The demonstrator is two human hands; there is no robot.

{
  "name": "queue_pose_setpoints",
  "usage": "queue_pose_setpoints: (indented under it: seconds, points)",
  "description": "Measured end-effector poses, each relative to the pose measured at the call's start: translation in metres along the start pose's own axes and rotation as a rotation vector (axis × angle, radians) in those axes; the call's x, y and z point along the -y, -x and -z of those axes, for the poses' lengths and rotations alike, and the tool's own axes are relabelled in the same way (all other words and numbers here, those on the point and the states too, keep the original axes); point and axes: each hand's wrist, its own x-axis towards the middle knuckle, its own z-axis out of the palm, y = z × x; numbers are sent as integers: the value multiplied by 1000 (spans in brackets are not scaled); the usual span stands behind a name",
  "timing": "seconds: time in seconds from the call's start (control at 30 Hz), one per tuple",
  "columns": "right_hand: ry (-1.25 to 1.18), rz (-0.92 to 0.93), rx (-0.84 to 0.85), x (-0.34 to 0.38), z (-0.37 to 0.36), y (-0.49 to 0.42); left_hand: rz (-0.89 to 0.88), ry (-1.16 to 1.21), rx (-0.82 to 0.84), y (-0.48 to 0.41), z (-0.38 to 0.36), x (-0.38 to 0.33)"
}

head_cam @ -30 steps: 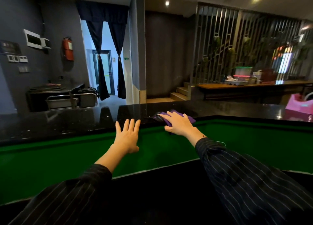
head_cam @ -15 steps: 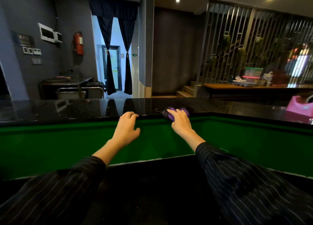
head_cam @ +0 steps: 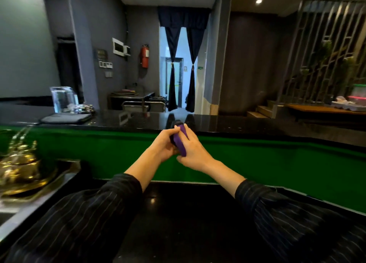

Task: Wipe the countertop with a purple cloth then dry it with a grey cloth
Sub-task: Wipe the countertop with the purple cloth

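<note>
Item: purple cloth [head_cam: 180,143], bunched into a narrow vertical fold, held at the centre of the view, a little toward 12 o'clock, in front of the near edge of the polished black stone counter [head_cam: 247,125]. Whether its upper end touches the stone cannot be told. Left grip [head_cam: 165,143]: a bare hand coming in from 7 o'clock, fingers curled round the left side of the cloth. Right grip [head_cam: 195,151]: a bare hand coming in from 5 o'clock, fingers closed over the right side of the cloth, thumb underneath; the two hands touch each other around it. Both forearms are bare below dark pinstriped sleeves [head_cam: 297,223]. Folded grey cloth [head_cam: 67,117]: lies flat on the same counter at 10 o'clock, well apart from the hands. Clear glass jug [head_cam: 63,100]: upright just behind the grey cloth, also at 10 o'clock. Bright green panel [head_cam: 277,159]: runs the full width of the view below the counter edge, behind the hands. Lower black glossy counter [head_cam: 188,213]: at 6 o'clock, beneath the forearms. Ornate gold teapot [head_cam: 21,161]: at 9 o'clock, blurred, standing on a metal tray [head_cam: 65,174]. Red fire extinguisher [head_cam: 145,56]: on the grey wall at 11 o'clock. Dark tied curtains [head_cam: 182,64]: at 12 o'clock, framing a lit doorway.
</note>
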Motion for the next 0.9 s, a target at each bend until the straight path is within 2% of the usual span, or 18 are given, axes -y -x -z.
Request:
queue_pose_setpoints:
  seconds: [0.1, 0.2, 0.27, 0.43, 0.6, 0.7, 0.8, 0.9]
  points:
    - [-142, 93, 58, 42, -17, -14, 15, -49, -8, 17, 64, -18]
    - [-459, 0, -80, 78, -26, -31, 58, -155, 3, 43, 122, -32]
    - [-556, -76, -69, 96, -32, -45, 48, -181, 25, 59, 153, -43]
    - [-548, -32, 283, 145, -51, -78, 11, -306, 117, 95, 200, -77]
    - [-264, 95, 230, 182, -71, -95, -13, -452, 84, 121, 243, -105]
    - [-112, 227, 175, 188, -80, -96, -42, -583, -42, 137, 274, -119]
    - [-26, 329, 139, 190, -88, -94, -107, -872, -209, 153, 301, -127]
    - [119, 509, 90, 207, -95, -89, -186, -954, -235, 160, 307, -126]
